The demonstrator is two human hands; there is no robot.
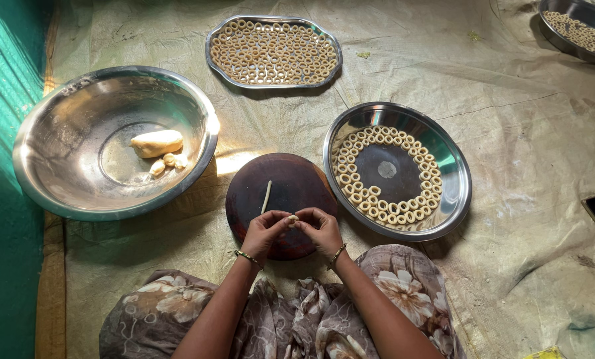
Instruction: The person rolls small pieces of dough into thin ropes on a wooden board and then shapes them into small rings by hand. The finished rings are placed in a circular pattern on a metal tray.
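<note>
Both hands, left hand (pixel 265 229) and right hand (pixel 321 228), are pinching a small dough piece (pixel 292 219) between their fingertips over the round wooden board (pixel 297 183), where a thin dough strip (pixel 266 197) is lying. A steel plate (pixel 455 169) ringed with dough loops is sitting just right; a big bowl (pixel 65 146) holding a dough lump (pixel 156 143) is lying left.

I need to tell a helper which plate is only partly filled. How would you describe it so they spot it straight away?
Start at the round dark wooden board in front of the person's knees. Just right of it lies a round steel plate. Unlike the oblong tray farther back, packed full with dough rings, this one has rings only around its edge, with a bare centre.
</note>
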